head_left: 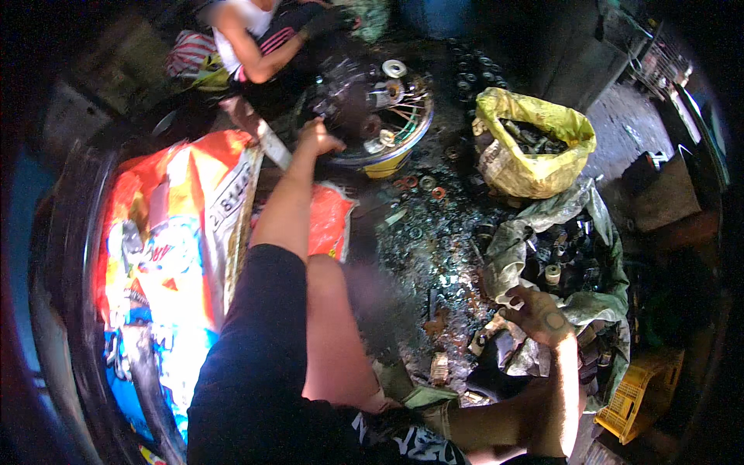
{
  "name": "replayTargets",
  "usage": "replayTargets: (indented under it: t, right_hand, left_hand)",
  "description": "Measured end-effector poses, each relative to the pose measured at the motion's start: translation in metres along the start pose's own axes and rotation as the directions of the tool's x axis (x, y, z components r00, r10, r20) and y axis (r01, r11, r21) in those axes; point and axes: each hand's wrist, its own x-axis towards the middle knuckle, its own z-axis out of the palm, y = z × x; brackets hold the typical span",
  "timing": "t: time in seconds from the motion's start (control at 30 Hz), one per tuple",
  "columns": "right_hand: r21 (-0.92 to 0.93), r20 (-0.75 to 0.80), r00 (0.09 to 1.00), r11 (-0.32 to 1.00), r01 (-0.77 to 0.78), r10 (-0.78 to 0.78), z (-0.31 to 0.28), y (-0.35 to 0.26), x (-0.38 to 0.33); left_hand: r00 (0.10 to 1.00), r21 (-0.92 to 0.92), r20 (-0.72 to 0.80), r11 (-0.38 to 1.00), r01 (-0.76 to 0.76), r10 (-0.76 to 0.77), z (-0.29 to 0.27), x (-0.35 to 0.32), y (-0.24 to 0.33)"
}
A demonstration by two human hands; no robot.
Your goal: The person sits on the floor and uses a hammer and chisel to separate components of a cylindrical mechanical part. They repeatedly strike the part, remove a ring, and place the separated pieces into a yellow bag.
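Observation:
My left hand (319, 140) is stretched out to the near left rim of a round basin (385, 167) heaped with metal parts. Its visible fingers are spread apart, and nothing shows in them, though the dark pile behind blurs the tips. Inside the basin lie a pale ring (394, 69), a cylindrical metal part (387, 94) and several thin rods. Over the near left edge of an open grey sack (618, 267) is my right hand (545, 316), fingers curled; what they hold, if anything, is hidden. Dark parts and a small pale cylinder (552, 273) fill that sack.
A yellow sack (535, 178) of dark pieces stands behind the grey one. Rings and scraps litter the oily floor (418, 267). A yellow crate (642, 395) is at the lower right, a bright printed sack (167, 232) at left. Another person (252, 46) sits beyond the basin.

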Motion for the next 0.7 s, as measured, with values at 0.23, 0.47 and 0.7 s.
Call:
replayTargets:
  t: [0.23,0.47,0.7]
  right_hand:
    - [0.046,0.065,0.979,0.979,-0.196,0.193,-0.008,0.001,-0.011]
    - [0.002,0.003,1.0,1.0,0.006,-0.006,-0.015,-0.004,-0.006]
    - [-0.086,-0.102,0.988,0.991,0.106,-0.114,-0.005,-0.006,-0.004]
  left_hand:
    - [0.993,0.025,0.004,0.993,-0.116,0.116,-0.011,-0.031,0.021]
    - [0.659,-0.139,-0.486,0.694,-0.706,0.573,-0.025,-0.064,0.021]
    - [0.704,-0.574,-0.422,0.433,-0.695,0.571,-0.095,-0.159,0.103]
